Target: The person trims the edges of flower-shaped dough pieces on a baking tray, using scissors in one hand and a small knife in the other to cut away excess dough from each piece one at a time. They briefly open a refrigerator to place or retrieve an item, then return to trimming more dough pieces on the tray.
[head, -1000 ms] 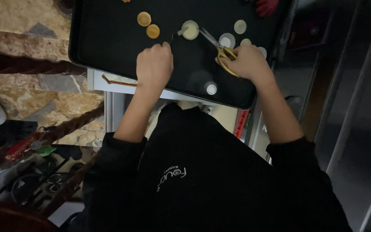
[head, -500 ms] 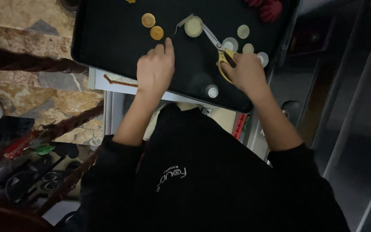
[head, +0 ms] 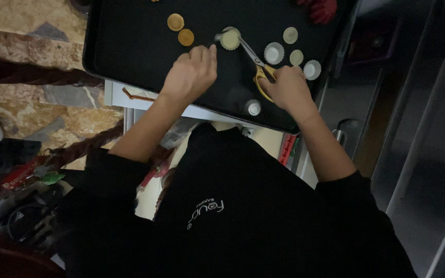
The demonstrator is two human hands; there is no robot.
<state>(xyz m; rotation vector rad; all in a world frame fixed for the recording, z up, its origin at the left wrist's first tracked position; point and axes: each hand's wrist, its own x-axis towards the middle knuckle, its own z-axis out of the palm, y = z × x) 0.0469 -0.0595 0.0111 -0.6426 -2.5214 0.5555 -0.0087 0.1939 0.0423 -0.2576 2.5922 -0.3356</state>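
Scissors [head: 256,64] with yellow handles sit in my right hand [head: 287,90], gripped tight, tips touching a little tart [head: 230,38]. My left hand [head: 191,74] rests half-curled and empty just beside it on the black tray [head: 124,41].

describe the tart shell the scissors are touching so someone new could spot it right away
Start at the big black tray and find the right hand holding the yellow-handled scissors. Follow the blades up-left to their tips: the tart shell sits there. It is pale with a fluted rim, unlike the two flat golden discs to its left.
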